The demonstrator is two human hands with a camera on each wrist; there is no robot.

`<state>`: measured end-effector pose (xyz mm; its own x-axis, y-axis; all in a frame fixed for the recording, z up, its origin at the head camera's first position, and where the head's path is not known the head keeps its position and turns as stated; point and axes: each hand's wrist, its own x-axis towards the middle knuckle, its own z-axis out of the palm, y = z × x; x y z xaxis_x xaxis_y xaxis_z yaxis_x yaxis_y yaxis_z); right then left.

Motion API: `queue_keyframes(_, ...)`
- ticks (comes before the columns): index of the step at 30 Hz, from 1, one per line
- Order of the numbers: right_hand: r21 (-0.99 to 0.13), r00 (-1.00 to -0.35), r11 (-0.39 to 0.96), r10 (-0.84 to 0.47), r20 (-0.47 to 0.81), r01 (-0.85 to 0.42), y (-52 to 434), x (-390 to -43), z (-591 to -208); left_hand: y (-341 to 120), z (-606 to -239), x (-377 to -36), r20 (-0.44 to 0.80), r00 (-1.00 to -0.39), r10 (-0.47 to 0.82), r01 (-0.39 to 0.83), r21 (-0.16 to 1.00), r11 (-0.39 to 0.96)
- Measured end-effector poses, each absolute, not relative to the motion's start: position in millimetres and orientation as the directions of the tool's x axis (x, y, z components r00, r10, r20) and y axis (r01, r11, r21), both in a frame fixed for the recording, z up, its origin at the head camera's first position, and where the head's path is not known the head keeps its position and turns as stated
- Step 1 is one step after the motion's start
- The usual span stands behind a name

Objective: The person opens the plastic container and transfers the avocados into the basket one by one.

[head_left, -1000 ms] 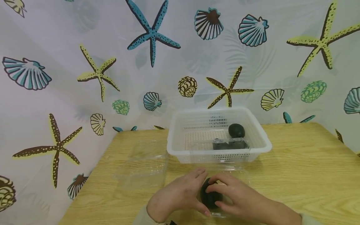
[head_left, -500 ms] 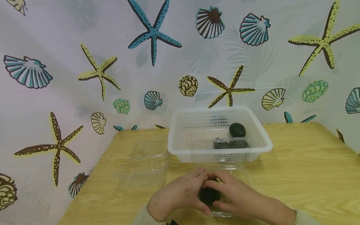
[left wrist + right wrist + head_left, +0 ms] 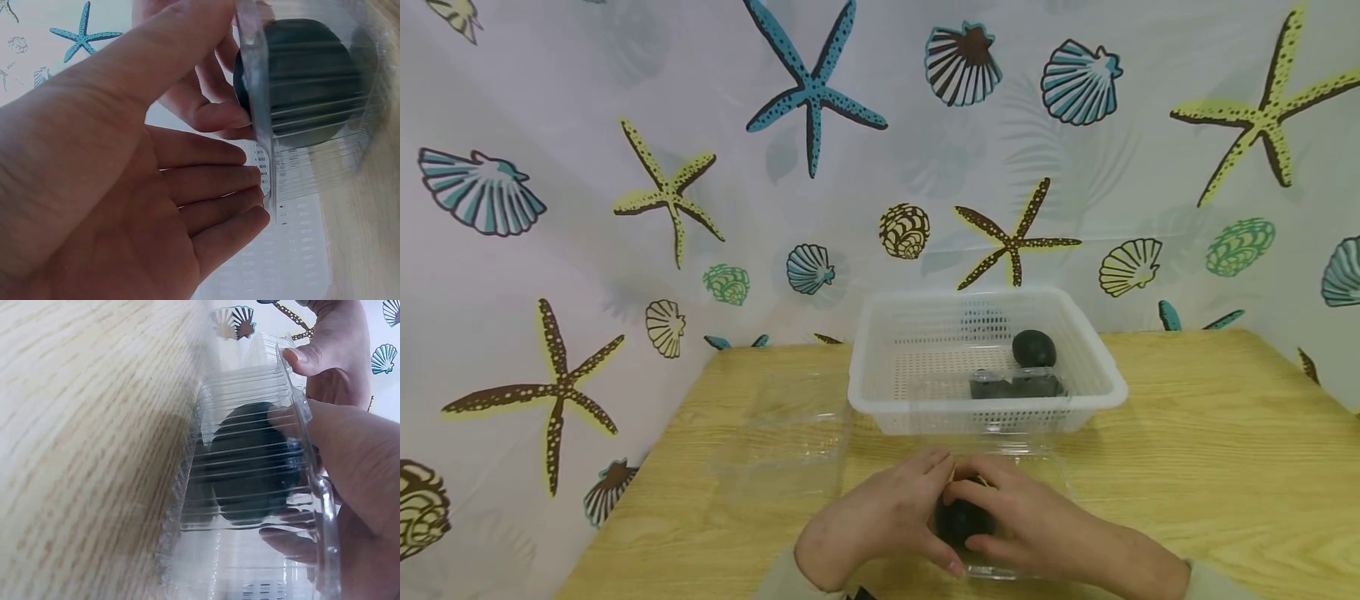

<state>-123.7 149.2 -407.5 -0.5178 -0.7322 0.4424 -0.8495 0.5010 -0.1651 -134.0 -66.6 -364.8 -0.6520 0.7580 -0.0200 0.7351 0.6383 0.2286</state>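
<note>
A dark green avocado (image 3: pixel 961 523) sits inside the clear plastic clamshell box (image 3: pixel 992 573) at the table's front, its lid tipped back against the basket. My right hand (image 3: pixel 1033 525) reaches into the box from the right, thumb and fingers curled round the avocado. On the other side my left hand (image 3: pixel 876 521) stands by the left rim; in the left wrist view its fingers are fairly straight, with the tips at the rim (image 3: pixel 269 169). Through the ribbed wall in the right wrist view, the avocado (image 3: pixel 250 469) appears low in the box.
Behind the box stands a white perforated basket (image 3: pixel 865 367) with several dark avocados, one of them (image 3: pixel 1033 348) at the right. More clear plastic packaging (image 3: pixel 790 442) lies to the left on the wooden table (image 3: pixel 1210 433). A patterned curtain (image 3: pixel 850 183) hangs behind.
My right hand has shifted slightly left, its fingers drawn closer round the avocado, which has moved slightly within the box. The left hand has barely moved.
</note>
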Motion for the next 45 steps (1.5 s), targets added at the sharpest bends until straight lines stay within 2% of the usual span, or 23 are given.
queue_keyframes(4, -0.174, -0.528, 0.506, -0.736, 0.424, -0.845, 150, -123, -408, -66, -365, -134, -0.020, -0.644, 0.764, 0.741, 0.232, 0.631)
queue_keyframes(11, -0.212, -0.615, 0.581, -0.699, 0.365, -0.786, 154, -122, -405, -66, -364, -133, -0.035, -0.661, 0.749, 0.735, 0.172, 0.656)
queue_keyframes(17, -0.275, -0.666, 0.607, -0.676, 0.316, -0.746, 157, -123, -405, -66, -363, -133, -0.085, -0.690, 0.719, 0.697, 0.188, 0.692)
queue_keyframes(21, -0.288, -0.662, 0.596, -0.679, 0.317, -0.750, 158, -125, -406, -65, -363, -133, -0.098, -0.696, 0.711, 0.687, 0.196, 0.699)
queue_keyframes(26, -0.247, -0.645, 0.596, -0.698, 0.311, -0.764, 160, -127, -409, -66, -363, -132, -0.096, -0.698, 0.709, 0.686, 0.194, 0.702)
queue_keyframes(35, -0.379, -0.743, 0.671, -0.665, 0.073, -0.638, 163, -127, -403, -65, -362, -131, -0.092, -0.702, 0.706, 0.684, 0.187, 0.705)
queue_keyframes(41, -0.394, -0.750, 0.670, -0.657, 0.082, -0.629, 163, -127, -403, -65, -363, -133, -0.097, -0.707, 0.700, 0.673, 0.212, 0.709)
queue_keyframes(45, -0.448, -0.769, 0.667, -0.635, 0.074, -0.595, 164, -127, -404, -64, -364, -133, -0.117, -0.710, 0.694, 0.663, 0.222, 0.715)
